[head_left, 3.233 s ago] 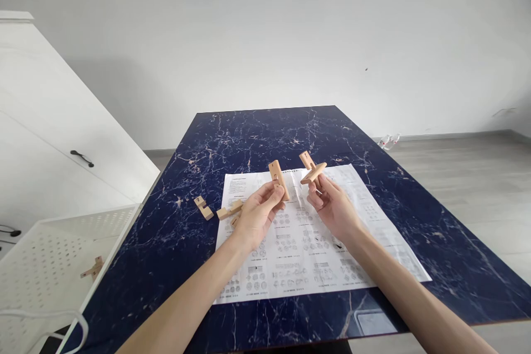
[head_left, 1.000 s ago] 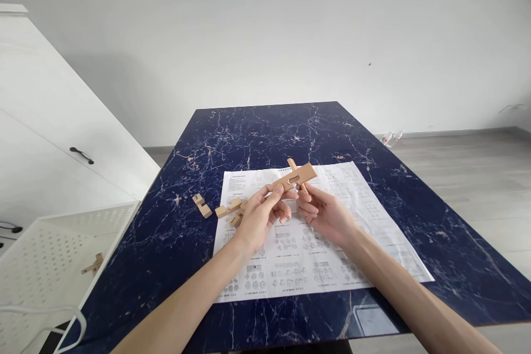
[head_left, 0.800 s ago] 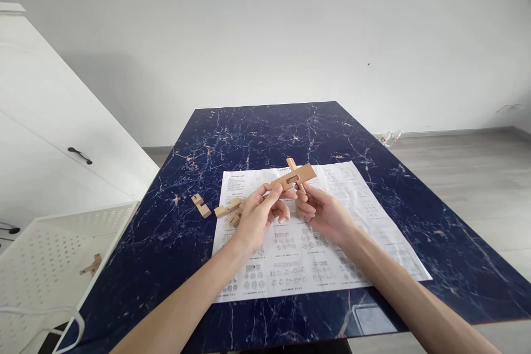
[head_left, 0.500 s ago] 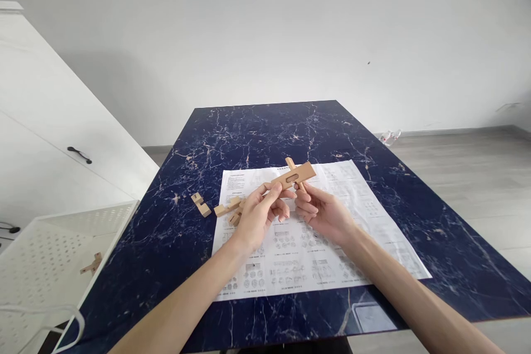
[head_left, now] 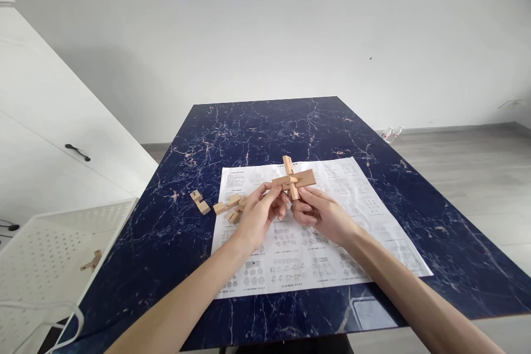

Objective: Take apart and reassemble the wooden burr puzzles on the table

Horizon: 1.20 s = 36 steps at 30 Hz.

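Observation:
My left hand pinches the left end of a flat wooden puzzle piece between thumb and fingers. A second wooden puzzle piece, a notched stick, crosses the flat one at its middle, making a cross shape. My right hand grips the stick's lower end. A narrow light part shows at the crossing, where the flat piece's slot is mostly covered. How the two lock together is hard to make out. Below both hands lies a printed instruction sheet with small diagrams.
Loose wooden puzzle pieces lie left of my left hand, and a numbered notched piece sits farther left. The dark blue marbled table carries the sheet. A white perforated tray holding a wooden piece stands lower left, beside a white cabinet.
The stick has turned and now stands more upright across the flat piece. The oval slot, plainly visible before, is mostly covered. My right hand has shifted slightly downward.

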Motion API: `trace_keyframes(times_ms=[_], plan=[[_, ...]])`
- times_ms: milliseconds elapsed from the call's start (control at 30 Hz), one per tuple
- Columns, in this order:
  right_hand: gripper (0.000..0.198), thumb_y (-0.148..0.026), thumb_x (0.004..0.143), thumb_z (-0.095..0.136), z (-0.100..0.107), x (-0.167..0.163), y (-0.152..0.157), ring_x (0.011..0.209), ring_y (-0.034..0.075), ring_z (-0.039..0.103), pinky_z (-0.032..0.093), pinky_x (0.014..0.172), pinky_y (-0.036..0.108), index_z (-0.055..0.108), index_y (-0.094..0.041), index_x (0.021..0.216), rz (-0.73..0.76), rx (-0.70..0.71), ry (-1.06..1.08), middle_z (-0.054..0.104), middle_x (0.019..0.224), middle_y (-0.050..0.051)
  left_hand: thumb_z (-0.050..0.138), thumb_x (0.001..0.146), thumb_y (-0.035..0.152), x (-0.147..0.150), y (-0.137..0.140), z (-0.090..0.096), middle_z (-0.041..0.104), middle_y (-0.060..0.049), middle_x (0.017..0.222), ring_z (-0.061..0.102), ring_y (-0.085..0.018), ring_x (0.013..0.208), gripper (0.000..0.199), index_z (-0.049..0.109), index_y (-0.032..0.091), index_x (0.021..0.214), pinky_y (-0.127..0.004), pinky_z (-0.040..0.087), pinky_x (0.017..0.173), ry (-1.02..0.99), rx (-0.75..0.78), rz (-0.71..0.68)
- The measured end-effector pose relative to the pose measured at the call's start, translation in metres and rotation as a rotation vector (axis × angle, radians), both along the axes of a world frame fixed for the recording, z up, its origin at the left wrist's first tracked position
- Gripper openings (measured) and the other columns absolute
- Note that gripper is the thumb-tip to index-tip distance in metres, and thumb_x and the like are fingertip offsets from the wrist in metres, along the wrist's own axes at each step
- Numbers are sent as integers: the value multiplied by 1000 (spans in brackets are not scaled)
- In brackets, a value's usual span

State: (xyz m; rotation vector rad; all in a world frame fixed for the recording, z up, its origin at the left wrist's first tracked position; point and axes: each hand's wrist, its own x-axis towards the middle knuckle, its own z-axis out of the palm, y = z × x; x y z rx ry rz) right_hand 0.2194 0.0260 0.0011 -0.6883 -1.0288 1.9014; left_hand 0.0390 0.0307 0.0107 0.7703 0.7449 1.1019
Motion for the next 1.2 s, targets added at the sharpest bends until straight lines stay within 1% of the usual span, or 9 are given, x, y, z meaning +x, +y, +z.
trace_keyframes(times_ms=[267, 467, 600, 767, 867, 1000, 1067, 1133, 1200], plan=[[40, -55, 103, 67, 2, -1, 1, 52, 8, 18, 16, 54, 31, 61, -18, 90, 18, 76, -29, 24, 67, -9, 87, 88, 34, 0, -2, -1, 65, 0, 76, 55, -7, 57, 29, 65, 16, 84, -21, 44, 58, -135, -16, -37], [36, -52, 109, 59, -3, 1, 3, 52, 9, 14, 16, 52, 30, 61, -19, 95, 56, 146, -40, 21, 65, -10, 85, 92, 35, -3, 1, 2, 69, -1, 79, 58, -7, 60, 26, 69, 15, 90, -20, 45, 56, -168, -4, -33], [36, -53, 109, 60, -1, -1, 3, 51, 9, 15, 17, 52, 30, 61, -19, 95, 35, 136, -19, 22, 65, -10, 88, 89, 33, -2, 3, 2, 70, -1, 80, 59, -7, 60, 25, 71, 14, 90, -19, 46, 55, -192, -8, -25], [36, -53, 106, 65, 2, -3, 2, 52, 9, 18, 18, 52, 30, 62, -19, 94, -13, 110, -21, 27, 64, -10, 87, 90, 32, -1, 7, -1, 71, -3, 82, 60, -7, 60, 25, 74, 11, 91, -18, 49, 56, -224, -84, -7], [38, -55, 103, 69, 2, -2, 4, 53, 9, 20, 20, 52, 30, 61, -20, 89, -110, 93, -44, 29, 65, -9, 85, 92, 34, -1, 8, -4, 75, -6, 89, 61, -7, 60, 27, 76, 10, 99, -20, 51, 57, -207, -160, 26], [43, -59, 98, 71, -2, 6, 12, 55, 11, 25, 24, 52, 30, 57, -22, 82, -323, 88, -171, 30, 65, -7, 85, 91, 35, 1, 7, -2, 77, -8, 94, 61, -8, 58, 34, 73, 10, 111, -22, 49, 54, -175, -238, 34], [46, -63, 98, 67, -6, 14, 18, 54, 12, 30, 28, 51, 31, 55, -23, 80, -463, 122, -351, 33, 64, -6, 87, 88, 35, 2, 5, 0, 75, -6, 88, 59, -8, 56, 33, 72, 11, 105, -22, 47, 54, -168, -252, 34], [50, -68, 99, 57, -10, 24, 25, 52, 14, 36, 32, 51, 31, 53, -24, 76, -639, 190, -638, 37, 63, -4, 88, 85, 33, 2, 4, 1, 70, -2, 82, 57, -7, 56, 31, 71, 12, 99, -22, 46, 54, -162, -255, 26], [49, -67, 99, 55, -12, 37, 31, 52, 15, 39, 32, 51, 32, 56, -24, 76, -740, 204, -779, 41, 61, -3, 89, 83, 30, 2, 2, 1, 66, 0, 78, 56, -7, 57, 29, 70, 12, 95, -22, 44, 55, -158, -251, 17]])
